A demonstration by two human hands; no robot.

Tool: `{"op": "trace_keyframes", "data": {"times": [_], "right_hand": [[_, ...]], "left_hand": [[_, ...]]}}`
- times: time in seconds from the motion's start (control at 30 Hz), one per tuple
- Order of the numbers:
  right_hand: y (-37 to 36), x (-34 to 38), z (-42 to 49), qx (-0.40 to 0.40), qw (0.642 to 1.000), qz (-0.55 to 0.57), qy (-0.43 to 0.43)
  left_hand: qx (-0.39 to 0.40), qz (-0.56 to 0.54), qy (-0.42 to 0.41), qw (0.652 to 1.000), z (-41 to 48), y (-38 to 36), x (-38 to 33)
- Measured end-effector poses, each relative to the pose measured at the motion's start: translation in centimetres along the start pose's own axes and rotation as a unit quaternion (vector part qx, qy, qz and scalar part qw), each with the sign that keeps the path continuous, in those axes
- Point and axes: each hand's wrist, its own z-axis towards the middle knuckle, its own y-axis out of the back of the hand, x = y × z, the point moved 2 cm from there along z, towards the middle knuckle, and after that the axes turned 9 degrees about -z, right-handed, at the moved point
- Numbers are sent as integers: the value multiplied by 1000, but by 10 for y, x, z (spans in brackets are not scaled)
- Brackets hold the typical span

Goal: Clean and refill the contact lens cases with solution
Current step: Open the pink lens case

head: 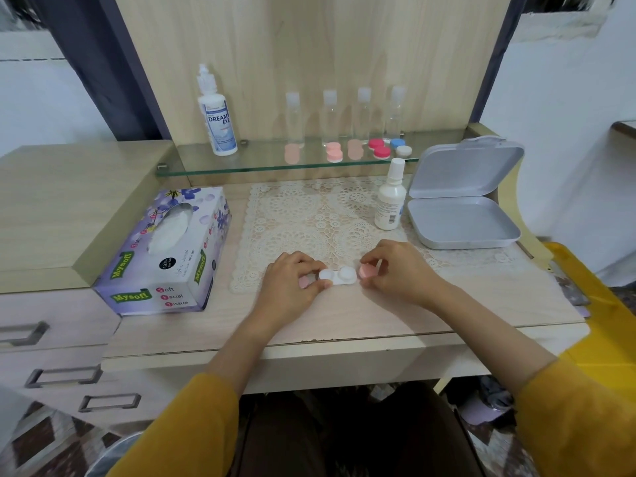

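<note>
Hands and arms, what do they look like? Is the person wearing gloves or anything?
No gloves: the left hand and right hand are bare, with no rings or watch showing. The left sleeve and right sleeve are mustard yellow and end near the elbows.

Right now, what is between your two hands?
In the head view, a white lens case lies between them; the left hand holds its end, the right hand pinches a pink cap.

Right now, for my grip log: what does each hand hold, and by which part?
The right hand pinches a pink cap by its rim. The left hand holds a second pink cap and touches the white lens case at its left end.
</note>
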Motion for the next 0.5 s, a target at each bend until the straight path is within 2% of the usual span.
{"op": "trace_keyframes", "data": {"times": [0.23, 0.5], "right_hand": [[-8, 6, -4, -32, 999, 17, 8], [-18, 17, -8, -76, 992, 104, 13]], "left_hand": [[-4, -3, 2, 1000, 0, 0, -1], [-1, -3, 7, 1000, -1, 1, -2]]}}
